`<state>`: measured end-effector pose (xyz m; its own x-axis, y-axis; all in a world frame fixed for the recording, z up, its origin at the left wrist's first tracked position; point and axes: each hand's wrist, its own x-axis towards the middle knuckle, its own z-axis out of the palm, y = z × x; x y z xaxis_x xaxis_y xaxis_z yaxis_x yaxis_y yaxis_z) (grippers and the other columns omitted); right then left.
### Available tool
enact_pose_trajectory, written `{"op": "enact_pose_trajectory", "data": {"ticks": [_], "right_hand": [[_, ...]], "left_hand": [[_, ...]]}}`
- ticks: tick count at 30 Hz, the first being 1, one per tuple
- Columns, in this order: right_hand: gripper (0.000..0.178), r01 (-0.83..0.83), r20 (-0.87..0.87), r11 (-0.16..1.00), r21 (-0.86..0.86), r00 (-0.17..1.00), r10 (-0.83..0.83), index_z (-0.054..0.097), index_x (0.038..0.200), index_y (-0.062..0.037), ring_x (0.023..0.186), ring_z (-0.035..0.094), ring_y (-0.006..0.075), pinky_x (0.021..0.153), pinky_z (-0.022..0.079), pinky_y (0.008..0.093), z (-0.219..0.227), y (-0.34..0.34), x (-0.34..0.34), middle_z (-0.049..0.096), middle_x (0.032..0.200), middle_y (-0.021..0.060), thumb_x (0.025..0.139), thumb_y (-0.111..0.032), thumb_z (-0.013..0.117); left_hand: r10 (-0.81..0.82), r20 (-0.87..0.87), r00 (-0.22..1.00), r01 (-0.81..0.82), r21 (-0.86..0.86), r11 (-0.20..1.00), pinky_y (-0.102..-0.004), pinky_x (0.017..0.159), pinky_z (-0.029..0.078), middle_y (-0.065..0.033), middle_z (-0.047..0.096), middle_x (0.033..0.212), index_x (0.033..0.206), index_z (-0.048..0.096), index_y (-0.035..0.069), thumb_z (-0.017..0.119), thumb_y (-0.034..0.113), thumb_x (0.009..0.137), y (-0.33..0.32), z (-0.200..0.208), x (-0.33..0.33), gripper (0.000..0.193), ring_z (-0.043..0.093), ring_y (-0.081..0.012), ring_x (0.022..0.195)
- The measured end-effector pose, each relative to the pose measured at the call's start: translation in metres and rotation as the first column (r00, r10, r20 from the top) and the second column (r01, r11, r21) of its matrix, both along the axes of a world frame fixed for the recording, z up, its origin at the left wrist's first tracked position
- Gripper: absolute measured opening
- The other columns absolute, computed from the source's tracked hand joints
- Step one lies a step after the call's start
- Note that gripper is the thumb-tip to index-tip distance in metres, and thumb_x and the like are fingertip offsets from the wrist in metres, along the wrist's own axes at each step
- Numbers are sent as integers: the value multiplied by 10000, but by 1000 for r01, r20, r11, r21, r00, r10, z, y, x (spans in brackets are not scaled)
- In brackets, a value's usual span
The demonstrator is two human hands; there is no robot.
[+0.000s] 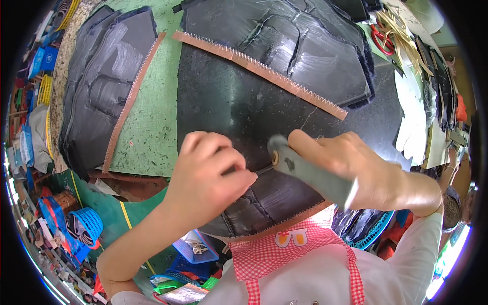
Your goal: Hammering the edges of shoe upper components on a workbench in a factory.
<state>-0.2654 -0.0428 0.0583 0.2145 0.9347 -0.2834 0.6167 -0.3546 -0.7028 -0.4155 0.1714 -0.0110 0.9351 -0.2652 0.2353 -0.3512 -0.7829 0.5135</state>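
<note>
Closest to me, below my hands, is the bib of my red-and-white checked apron [300, 254], and just beyond it the near edge of a black leather piece [264, 203] lies against my body on the worktop [147, 127], so I can bear down on it without it sliding. My left hand [211, 173] is curled with its fingers [239, 180] clenched down onto the leather, pinning it flat right beside the spot being worked. My right hand [356, 162] is wrapped firmly around the grey-green handle of a brush-like hand tool [310, 175]; its blurred head meets the leather just beside my left fingertips, the handle angled back toward my right wrist so I can push across the surface. The piece itself is dark and slightly glossy, with stitched seams curving through it, a pale chalky smear where the tool touches, and a tan saw-toothed trim along its near edge. Past my hands it widens to a smooth black panel crossed by a second tan zigzag strip [264, 68]. Farther still, another black stitched piece [300, 40] with whitish streaks overlaps it, and a stack of similar pieces [101, 86] sits to the left on the green surface. At the far right lie red-handled scissors [378, 38] and pale cut shapes [412, 117]
</note>
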Motion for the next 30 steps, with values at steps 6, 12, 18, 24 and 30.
{"op": "enact_pose_trajectory", "data": {"ticks": [6, 12, 18, 24, 30], "right_hand": [[319, -93, -98, 986, -137, 992, 80, 439, 1072, -9, 695, 695, 447, 578, 547, 529, -7, 1, -15, 671, 711, 223, 874, -99, 673], [328, -92, -109, 995, -44, 990, 86, 437, 1078, -3, 692, 695, 447, 584, 547, 544, -9, 4, -24, 677, 740, 215, 845, -43, 664], [321, -47, -2, 998, 49, 999, 47, 441, 1063, 2, 681, 709, 421, 563, 552, 516, -13, 12, -26, 672, 735, 203, 849, -49, 675], [243, -86, -69, 996, 34, 994, 88, 457, 1033, -7, 639, 705, 363, 522, 550, 464, -14, 15, -29, 674, 751, 175, 890, -52, 649], [259, -108, 27, 991, 80, 994, 106, 460, 1023, -8, 656, 688, 417, 544, 547, 504, -12, 17, -37, 673, 761, 185, 878, -78, 663]], "left_hand": [[-39, 26, 999, 39, 31, 999, -468, 899, 456, 11, 627, 907, 812, 720, 168, 742, 167, 682, 15, 4, 0, 132, 597, -244, 999], [10, 124, 992, -28, 144, 989, -476, 908, 464, 4, 638, 954, 842, 734, 174, 764, 167, 691, 8, 3, -13, 154, 590, -255, 991], [88, 46, 995, -93, 114, 989, -469, 926, 449, 0, 632, 978, 844, 728, 179, 793, 153, 726, -1, 4, -29, 138, 584, -265, 1012], [247, -76, 966, -250, -41, 967, -479, 932, 415, 17, 660, 1031, 789, 669, 143, 804, 121, 614, 9, 2, -37, 222, 592, -254, 1024], [198, -13, 980, -197, 68, 978, -482, 953, 410, 26, 634, 1034, 929, 734, 170, 795, 176, 757, -3, 4, -45, 183, 565, -252, 1045]]}}
